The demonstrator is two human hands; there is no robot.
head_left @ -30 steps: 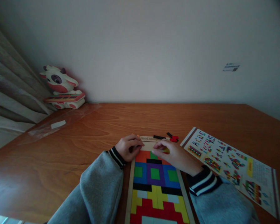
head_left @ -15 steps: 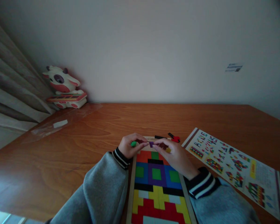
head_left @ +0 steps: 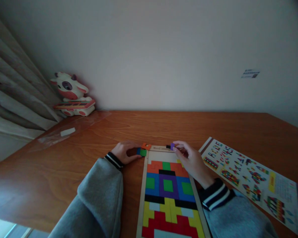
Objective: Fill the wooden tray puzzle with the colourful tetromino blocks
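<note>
A wooden puzzle tray (head_left: 141, 195) lies on the desk in front of me, filled with coloured blocks except for a bare strip at its far end. My left hand (head_left: 125, 152) rests on the desk just left of the tray's far corner, its fingertips on a green block (head_left: 142, 152) with a blue one against it; an orange block (head_left: 146, 146) lies just beyond. My right hand (head_left: 192, 161) is at the tray's far right corner and pinches a small purple block (head_left: 172, 146) next to a black piece (head_left: 168, 146).
A printed pattern sheet (head_left: 250, 175) lies to the right of the tray. A cow-shaped toy (head_left: 71, 94) stands in the far left corner by the curtain. A clear plastic bag (head_left: 64, 133) lies on the left of the wooden desk (head_left: 139, 129).
Both hands have moved apart from the tray's far end: the left went left and set the green block on the desk, the right went right with the purple block. The view shifted slightly.
</note>
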